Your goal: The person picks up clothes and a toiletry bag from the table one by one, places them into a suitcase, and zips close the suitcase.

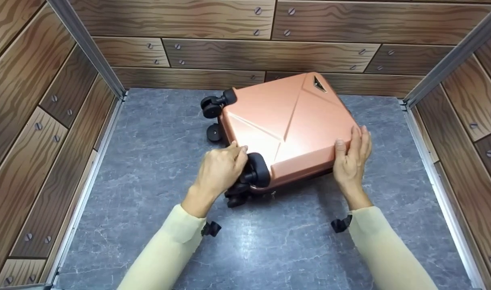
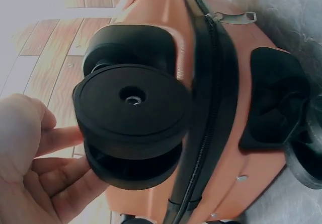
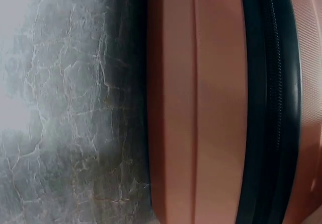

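Note:
A pink-orange hard-shell suitcase [image 1: 286,121] lies flat on the floor, its black wheels [image 1: 258,169] pointing left and toward me. My left hand [image 1: 221,167] grips the wheel end of the case beside the near corner wheel. In the left wrist view, its fingers [image 2: 75,191] curl in behind that black wheel [image 2: 133,100]. Around the near right corner, my right hand [image 1: 351,159] rests with fairly straight fingers against the shell. The right wrist view holds only the case's side [image 3: 201,103] with its black zipper band [image 3: 269,103]; the right hand is out of that view.
Grey marbled floor [image 1: 148,161] surrounds the case. Wood-plank-patterned walls [image 1: 229,52] stand behind and on both sides, with metal rails [image 1: 435,181] along the floor edges. A metal zipper pull [image 2: 236,17] hangs at the case's seam.

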The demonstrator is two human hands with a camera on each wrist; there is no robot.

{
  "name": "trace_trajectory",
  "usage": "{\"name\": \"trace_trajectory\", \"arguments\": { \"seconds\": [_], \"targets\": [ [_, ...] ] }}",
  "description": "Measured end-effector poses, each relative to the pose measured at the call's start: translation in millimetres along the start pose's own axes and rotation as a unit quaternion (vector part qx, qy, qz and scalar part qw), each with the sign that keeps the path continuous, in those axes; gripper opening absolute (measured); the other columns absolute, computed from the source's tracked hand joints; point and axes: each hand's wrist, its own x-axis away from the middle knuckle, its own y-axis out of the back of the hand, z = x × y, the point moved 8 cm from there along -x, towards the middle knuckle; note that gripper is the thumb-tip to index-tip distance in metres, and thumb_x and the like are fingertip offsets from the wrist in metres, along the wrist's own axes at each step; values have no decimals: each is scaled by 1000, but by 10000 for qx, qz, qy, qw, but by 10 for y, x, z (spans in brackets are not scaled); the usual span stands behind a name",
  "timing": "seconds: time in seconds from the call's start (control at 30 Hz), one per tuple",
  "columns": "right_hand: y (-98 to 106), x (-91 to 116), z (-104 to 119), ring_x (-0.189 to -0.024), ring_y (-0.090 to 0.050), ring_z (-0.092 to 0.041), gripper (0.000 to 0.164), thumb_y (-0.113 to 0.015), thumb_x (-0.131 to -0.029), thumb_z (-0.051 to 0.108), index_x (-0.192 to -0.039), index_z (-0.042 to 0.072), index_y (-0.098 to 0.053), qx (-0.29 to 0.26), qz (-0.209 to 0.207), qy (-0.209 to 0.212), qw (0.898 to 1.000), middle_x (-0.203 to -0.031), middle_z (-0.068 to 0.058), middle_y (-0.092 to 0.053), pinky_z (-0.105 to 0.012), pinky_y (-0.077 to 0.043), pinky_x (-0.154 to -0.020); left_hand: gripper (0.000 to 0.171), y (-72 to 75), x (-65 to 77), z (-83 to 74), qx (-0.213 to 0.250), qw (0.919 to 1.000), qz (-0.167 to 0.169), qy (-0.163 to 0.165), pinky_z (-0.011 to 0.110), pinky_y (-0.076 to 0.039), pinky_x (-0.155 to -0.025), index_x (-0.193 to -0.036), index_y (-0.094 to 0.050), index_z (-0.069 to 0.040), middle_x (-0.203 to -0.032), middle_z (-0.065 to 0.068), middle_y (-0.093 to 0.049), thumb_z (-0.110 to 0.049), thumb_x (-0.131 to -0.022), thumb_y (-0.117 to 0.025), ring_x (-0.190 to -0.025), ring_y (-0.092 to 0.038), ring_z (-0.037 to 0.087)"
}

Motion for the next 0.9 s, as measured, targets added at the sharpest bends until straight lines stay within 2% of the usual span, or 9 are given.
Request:
{"name": "trace_trajectory", "arguments": {
  "seconds": [0.13,0.23,0.37,0.43,0.5,0.63,0.77,0.83,0.9],
  "targets": [
    [21,33,39,-162,-10,-41,61,-54,-109,33,-160,1,-41,23,-120,-73,9999,-173,-22,-22,-49,-5,-132,42,1,-96,151,167,9992,175,316,43,-56,-51,-61,-63,-11,-64,6,-71,-15,-103,-60,-55,-68,24],
    [25,103,85,-162,-9,-42,62,-55,-109,35,-159,1,-43,4,-228,-68,9997,-173,-25,-19,-52,-6,-132,43,-32,-165,312,322,9967,333,660,43,-54,-53,-62,-60,-12,-61,5,-65,-17,-105,-58,-55,-62,24],
    [5,221,144,-163,-6,-42,65,-54,-109,40,-160,1,-42,-23,-292,-42,9996,-174,-26,-13,-53,-4,-132,32,-88,-256,541,477,9920,332,1122,47,-59,-67,-80,-73,-9,-80,10,-73,-21,-106,-59,-74,-70,29],
    [-6,285,176,-163,-5,-41,66,-54,-109,41,-161,2,-40,-37,-330,-22,9994,-175,-26,-11,-52,-3,-132,25,-125,-315,647,575,9887,371,1335,49,-60,-81,-97,-77,-8,-99,12,-76,-23,-106,-59,-92,-74,32],
    [-16,363,211,-163,-4,-41,68,-54,-109,42,-162,2,-37,-61,-378,23,9993,-174,-26,-11,-52,-2,-132,28,-177,-386,741,709,9845,503,1522,48,-56,-98,-119,-76,-7,-122,13,-74,-25,-106,-59,-115,-71,33],
    [-67,553,296,-163,-3,-43,74,-52,-109,46,-165,2,-31,-81,-385,115,9992,-174,-27,-10,-54,-1,-132,52,-357,-516,889,1064,9678,1196,1942,45,-39,-122,-151,-57,-8,-159,16,-51,-37,-108,-55,-147,-49,33],
    [-132,706,379,-162,-3,-46,78,-50,-109,50,-165,1,-28,-93,-253,291,9992,-174,-28,-9,-57,-2,-131,73,-531,-557,959,1249,9481,1923,2205,45,-25,-130,-166,-34,-11,-173,15,-27,-54,-108,-50,-160,-28,32],
    [-153,741,401,-163,-2,-44,80,-48,-109,52,-166,0,-26,-86,-145,350,9992,-174,-27,-7,-58,-1,-131,77,-572,-556,968,1262,9444,2098,2197,46,-24,-130,-168,-29,-13,-175,14,-24,-57,-107,-49,-161,-25,31],
    [-166,752,408,-163,0,-44,82,-46,-109,54,-166,0,-23,-54,-12,368,9993,-175,-27,-4,-59,-2,-131,76,-576,-556,964,1212,9455,2132,2144,46,-25,-130,-168,-30,-14,-174,13,-27,-57,-107,-49,-160,-28,31]
  ]
}}
